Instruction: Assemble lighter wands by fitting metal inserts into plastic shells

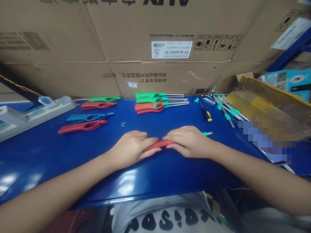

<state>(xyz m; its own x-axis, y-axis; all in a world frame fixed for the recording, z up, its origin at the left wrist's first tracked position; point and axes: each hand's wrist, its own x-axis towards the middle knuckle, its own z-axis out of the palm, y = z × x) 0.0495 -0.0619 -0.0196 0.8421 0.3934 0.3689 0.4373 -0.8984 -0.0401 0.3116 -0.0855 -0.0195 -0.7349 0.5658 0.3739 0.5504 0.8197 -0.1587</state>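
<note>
My left hand (134,145) and my right hand (188,142) are both closed round a red utility lighter (159,144), just above the blue table. Most of its body is hidden by my fingers. Past my right hand shows a metal tube with a teal collar (207,133); whether it belongs to the held lighter I cannot tell. Beyond my hands lie green and red lighters with metal tubes (161,105). On the left are lighter handles without long tubes: a green one (104,99), a blue one (88,117) and two red ones, the nearer (82,127) closest to me.
A screwdriver (206,113) lies at the back right beside a pile of metal tubes with teal collars (228,110). A power strip (39,113) runs along the left. Tiny pieces (123,124) lie mid-table. A large cardboard sheet (121,48) stands behind, and a taped carton (262,103) at right.
</note>
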